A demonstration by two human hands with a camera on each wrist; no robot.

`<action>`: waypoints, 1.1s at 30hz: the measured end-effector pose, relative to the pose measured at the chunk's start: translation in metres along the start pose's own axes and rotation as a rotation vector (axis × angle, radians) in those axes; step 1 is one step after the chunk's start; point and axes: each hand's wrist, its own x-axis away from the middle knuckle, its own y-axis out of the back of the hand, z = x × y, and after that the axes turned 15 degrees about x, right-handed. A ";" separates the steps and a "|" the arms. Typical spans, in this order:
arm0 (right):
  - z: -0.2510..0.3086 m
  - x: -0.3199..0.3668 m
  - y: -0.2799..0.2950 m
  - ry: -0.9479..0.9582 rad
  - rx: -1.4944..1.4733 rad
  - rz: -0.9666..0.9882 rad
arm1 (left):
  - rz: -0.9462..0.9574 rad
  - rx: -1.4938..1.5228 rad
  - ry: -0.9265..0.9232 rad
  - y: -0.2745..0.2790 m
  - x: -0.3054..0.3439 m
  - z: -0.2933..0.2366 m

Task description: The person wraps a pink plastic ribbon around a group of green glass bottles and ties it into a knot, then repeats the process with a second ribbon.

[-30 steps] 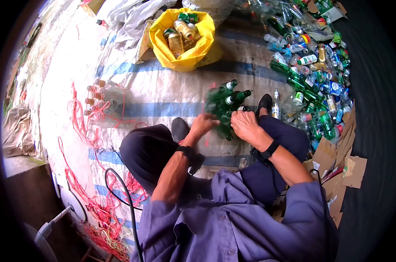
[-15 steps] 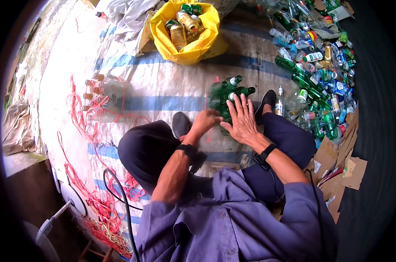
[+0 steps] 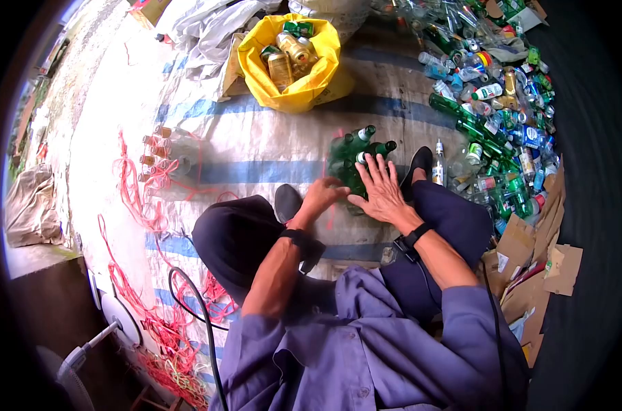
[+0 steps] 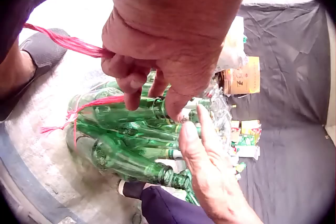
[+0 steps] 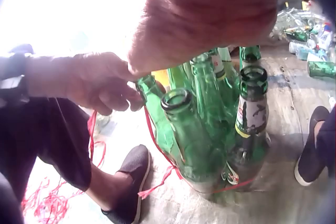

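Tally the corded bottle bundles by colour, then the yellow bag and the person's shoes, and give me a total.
Green bottle bundle: 1
Clear bottle bundle: 1
Yellow bag: 1
Dark shoes: 2
Total: 5

A blue-striped white sheet (image 3: 256, 144) on the floor carries green bottles (image 3: 343, 153), clear bottles (image 3: 182, 163), a yellow bag (image 3: 290, 101), red string (image 3: 165, 334) and a mixed heap (image 3: 509, 137).
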 end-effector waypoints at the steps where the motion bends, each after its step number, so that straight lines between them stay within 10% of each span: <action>1: -0.001 0.006 0.008 -0.001 -0.003 0.002 | 0.004 -0.005 0.025 -0.001 0.002 0.000; 33: -0.010 0.049 -0.010 -0.138 -0.016 -0.047 | -0.014 -0.432 -0.199 -0.006 0.006 0.026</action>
